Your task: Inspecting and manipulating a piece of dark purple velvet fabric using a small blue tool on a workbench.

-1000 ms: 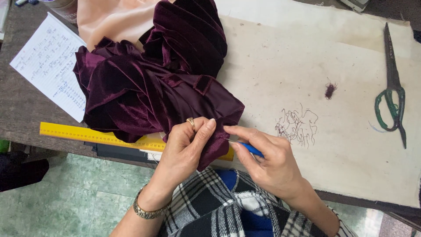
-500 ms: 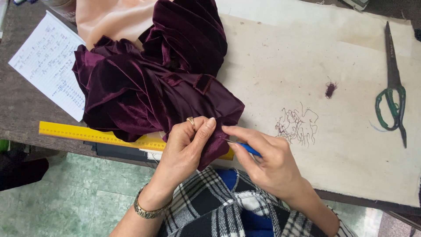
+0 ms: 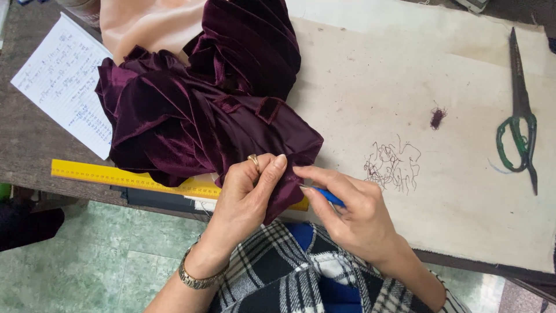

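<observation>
Nearest the body, the left hand (image 3: 246,200) has its grip pinched together on a corner of the dark purple velvet (image 3: 197,110), holding the edge taut at the tabletop's (image 3: 370,75) near rim. The right hand (image 3: 353,211) has its grip clamped on a small blue tool (image 3: 329,197), its tip at that same corner. A yellow ruler (image 3: 116,175) lies under the bunched cloth. Farther off sit loose thread snips (image 3: 394,165), green-handled scissors (image 3: 518,124) and a written sheet (image 3: 63,81).
</observation>
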